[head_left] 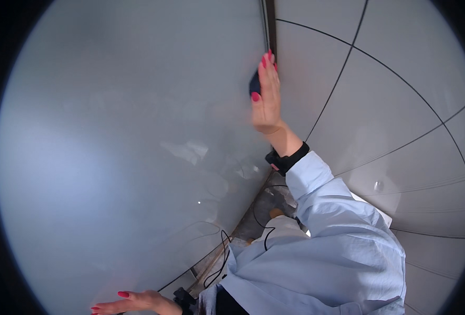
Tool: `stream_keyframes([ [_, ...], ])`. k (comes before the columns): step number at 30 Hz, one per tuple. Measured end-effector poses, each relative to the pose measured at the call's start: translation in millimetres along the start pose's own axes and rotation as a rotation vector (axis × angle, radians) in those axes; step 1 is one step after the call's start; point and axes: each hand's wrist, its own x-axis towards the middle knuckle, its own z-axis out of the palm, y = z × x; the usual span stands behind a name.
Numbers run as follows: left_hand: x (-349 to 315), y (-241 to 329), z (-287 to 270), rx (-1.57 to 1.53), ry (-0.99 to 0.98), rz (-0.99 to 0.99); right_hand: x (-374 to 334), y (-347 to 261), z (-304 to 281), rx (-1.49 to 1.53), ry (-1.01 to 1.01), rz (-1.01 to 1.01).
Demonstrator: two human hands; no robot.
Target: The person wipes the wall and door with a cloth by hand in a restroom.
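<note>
A large, glossy grey-blue panel (pixel 127 131) takes up the left and middle of the view. At its right edge is my right hand (pixel 268 102), its fingers close together and pointing up along a dark strip (pixel 269 26). A small dark blue object (pixel 254 84) shows between thumb and fingers; most of it is hidden, so I cannot tell its kind. Low on the left, my left hand (pixel 143 302) rests at the panel with fingers stretched out and nothing visible in it. Both wrists wear black bands, the right one a watch-like device (pixel 285 158).
White tiles with dark joints (pixel 395 121) cover the right side. A thin black cable (pixel 227 252) hangs in front of my body. Below are the grey floor (pixel 264 207), a tan shoe tip (pixel 276 212) and a pale ledge (pixel 211 270) along the panel's lower edge.
</note>
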Motion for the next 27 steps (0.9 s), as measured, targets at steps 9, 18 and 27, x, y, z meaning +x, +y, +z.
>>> stream_keyframes([
  [9, -3, -12, 3, 0.008, -0.036, -0.072, -77, 5, 10, -0.003, 0.020, 0.200],
  [18, -2, -3, 14, -0.020, -0.041, -0.046, -122, -251, 61, 0.362, -0.084, 0.389],
  [27, 3, -15, 13, 0.013, -0.072, -0.019, -163, -286, 80, 0.470, -0.385, -0.521],
])
